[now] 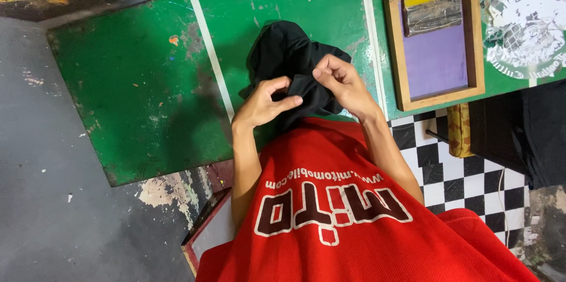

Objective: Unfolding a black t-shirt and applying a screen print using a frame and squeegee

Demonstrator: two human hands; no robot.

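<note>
The black garment [289,64], bunched on the green table [135,93], is pinched at its near edge by the closed fingers of the left hand [262,105] and right hand [342,84]; an even two-handed grip is advised.

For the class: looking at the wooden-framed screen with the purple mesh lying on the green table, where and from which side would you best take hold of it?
Probably by the wooden frame, with a grip on the bar nearest the person, coming in from the table's edge. The screen lies flat, that bar is bare, and the mesh looks too thin to bear a grip. The far end carries a grey block. Both hands, left and right, are holding black cloth.
</note>
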